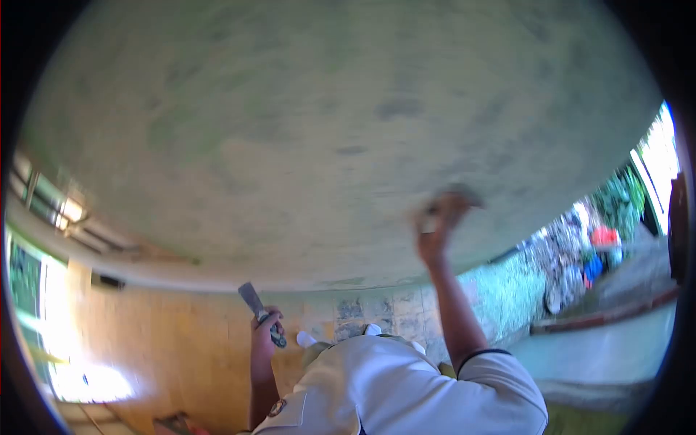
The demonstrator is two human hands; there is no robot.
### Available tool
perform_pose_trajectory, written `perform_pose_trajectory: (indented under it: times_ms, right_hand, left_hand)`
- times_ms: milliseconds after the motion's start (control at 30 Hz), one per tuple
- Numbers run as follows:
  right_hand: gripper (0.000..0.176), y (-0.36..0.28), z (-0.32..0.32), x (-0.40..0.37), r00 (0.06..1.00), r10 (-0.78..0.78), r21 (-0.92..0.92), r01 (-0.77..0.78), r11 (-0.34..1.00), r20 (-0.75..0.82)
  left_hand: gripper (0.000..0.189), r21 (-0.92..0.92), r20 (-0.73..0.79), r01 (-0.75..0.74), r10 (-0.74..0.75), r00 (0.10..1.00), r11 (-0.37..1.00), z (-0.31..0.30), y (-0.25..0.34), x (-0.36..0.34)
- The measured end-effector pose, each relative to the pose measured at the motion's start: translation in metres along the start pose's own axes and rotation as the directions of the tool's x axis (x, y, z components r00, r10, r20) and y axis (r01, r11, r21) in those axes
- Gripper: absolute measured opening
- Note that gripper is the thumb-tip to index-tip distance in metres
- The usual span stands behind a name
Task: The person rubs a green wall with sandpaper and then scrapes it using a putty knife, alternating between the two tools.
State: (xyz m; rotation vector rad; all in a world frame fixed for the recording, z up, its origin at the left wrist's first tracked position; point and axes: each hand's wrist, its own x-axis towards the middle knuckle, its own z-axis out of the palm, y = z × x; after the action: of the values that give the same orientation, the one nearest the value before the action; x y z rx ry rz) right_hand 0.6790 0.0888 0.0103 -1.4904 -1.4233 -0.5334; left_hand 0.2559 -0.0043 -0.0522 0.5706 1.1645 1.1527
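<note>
My left hand (268, 320) is closed around the handle of a scraper (251, 297), held low and away from the wall. Its flat grey blade points up and to the left. My right hand (444, 217) is raised at the wall (326, 145), smeared by motion. Its fingers are curled over something dark and flat (467, 194) against the surface; the blur hides what kind of thing it is. Grey-green patches and dull smudges cover the wall.
Below me is a tiled floor (188, 333), yellowish on the left and grey patterned by my feet. A bright doorway (72, 333) is at the left. To the right lie a ledge (602, 341), a heap of rubble (562, 261), a red item (604, 235) and plants (623, 196).
</note>
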Motion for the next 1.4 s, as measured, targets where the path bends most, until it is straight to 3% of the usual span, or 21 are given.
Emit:
perform_pose_trajectory:
  times_ms: [33, 67, 200, 433, 500, 533, 600, 667, 700, 733, 767, 800, 833, 867, 933, 1000, 1067, 1133, 1200, 1267, 1400]
  right_hand:
    - [0.068, 0.014, -0.009, 0.012, 0.998, -0.02, -0.044, 0.018, 0.999, -0.062]
    - [0.065, 0.01, -0.02, 0.031, 0.983, 0.019, 0.034, -0.014, 0.999, -0.181]
    - [0.05, 0.006, -0.028, 0.063, 0.9, 0.211, 0.157, -0.162, 0.974, -0.382]
    - [0.044, -0.1, -0.01, 0.127, 0.863, 0.074, 0.238, 0.055, 0.97, -0.5]
    - [0.043, -0.131, 0.0, 0.138, 0.846, -0.083, 0.168, 0.2, 0.965, -0.527]
    - [0.043, -0.151, 0.006, 0.141, 0.848, -0.089, 0.18, 0.211, 0.961, -0.522]
    - [0.042, -0.217, 0.029, 0.145, 0.856, -0.225, 0.045, 0.276, 0.96, -0.465]
    - [0.043, -0.288, 0.077, 0.121, 0.914, -0.273, 0.062, 0.304, 0.951, -0.301]
    - [0.043, -0.299, 0.099, 0.092, 0.944, -0.258, 0.193, 0.297, 0.935, -0.206]
    - [0.044, -0.306, 0.126, 0.057, 0.93, -0.366, 0.183, 0.363, 0.914, -0.019]
    - [0.047, -0.33, 0.151, 0.03, 0.885, -0.452, 0.139, 0.464, 0.875, -0.11]
    - [0.053, -0.346, 0.164, -0.002, 0.856, -0.466, 0.179, 0.434, 0.883, 0.223]
    - [0.051, -0.36, 0.179, -0.033, 0.759, -0.553, 0.345, 0.445, 0.826, 0.344]
    - [0.046, -0.364, 0.202, -0.066, 0.65, -0.675, 0.53, 0.457, 0.714, 0.349]
    - [0.041, -0.346, 0.221, -0.151, 0.431, -0.764, 0.488, 0.592, 0.641, 0.48]
    - [0.033, -0.316, 0.21, -0.201, 0.296, -0.677, 0.643, 0.217, 0.735, 0.674]
    - [0.024, -0.285, 0.189, -0.223, 0.065, -0.576, 0.565, 0.133, 0.815, 0.815]
    - [0.022, -0.235, 0.183, -0.254, 0.084, -0.404, 0.413, -0.173, 0.894, 0.911]
    - [0.022, -0.192, 0.166, -0.257, 0.201, -0.326, 0.375, -0.304, 0.876, 0.924]
    - [0.026, -0.159, 0.146, -0.252, 0.304, -0.176, 0.277, -0.331, 0.902, 0.936]
    - [0.028, -0.107, 0.117, -0.252, 0.347, 0.01, 0.132, -0.381, 0.915, 0.938]
  left_hand:
    - [0.016, -0.013, -0.006, -0.02, 0.02, 1.0, 1.0, -0.007, 0.001, 0.003]
    - [0.016, -0.022, -0.01, -0.038, 0.038, 0.999, 0.999, -0.016, 0.0, 0.005]
    - [0.017, -0.059, -0.098, -0.055, 0.049, 0.994, 0.997, -0.049, -0.004, 0.011]
    - [0.016, -0.036, -0.058, -0.113, 0.111, 0.992, 0.993, -0.082, 0.021, 0.016]
    - [0.015, -0.032, -0.058, -0.127, 0.125, 0.99, 0.991, -0.091, 0.028, 0.016]
    - [0.015, -0.015, -0.058, -0.132, 0.13, 0.99, 0.991, -0.094, 0.032, 0.016]
    - [0.014, -0.018, -0.067, -0.139, 0.138, 0.988, 0.99, -0.11, 0.051, 0.021]
    - [0.013, -0.068, -0.079, -0.142, 0.136, 0.987, 0.988, -0.143, 0.08, 0.03]
    - [0.013, -0.07, -0.087, -0.145, 0.139, 0.986, 0.987, -0.145, 0.076, 0.029]
    - [0.014, -0.077, -0.088, -0.155, 0.148, 0.985, 0.985, -0.148, 0.075, 0.028]
    - [0.014, -0.082, -0.087, -0.163, 0.156, 0.984, 0.983, -0.15, 0.073, 0.027]
    - [0.014, -0.081, -0.09, -0.164, 0.156, 0.984, 0.983, -0.149, 0.071, 0.026]
    - [0.014, -0.079, -0.082, -0.167, 0.161, 0.984, 0.983, -0.148, 0.07, 0.025]
    - [0.013, -0.078, -0.072, -0.168, 0.163, 0.984, 0.983, -0.15, 0.072, 0.023]
    - [0.012, -0.067, -0.06, -0.168, 0.164, 0.985, 0.984, -0.151, 0.072, 0.022]
    - [0.013, -0.054, -0.053, -0.173, 0.17, 0.984, 0.983, -0.157, 0.076, 0.024]
    - [0.022, -0.117, -0.013, -0.113, 0.112, 0.994, 0.987, -0.164, 0.073, 0.029]
    - [0.03, -0.145, 0.021, -0.063, 0.067, 0.998, 0.987, -0.165, 0.065, 0.036]
    - [0.029, -0.133, 0.051, 0.004, 0.003, 0.999, 0.991, -0.162, 0.055, 0.047]
    - [0.03, -0.037, 0.079, -0.028, 0.031, 0.996, 0.999, -0.152, 0.053, 0.057]
    - [0.032, 0.096, 0.23, -0.115, 0.09, 0.969, 0.989, -0.128, 0.059, 0.079]
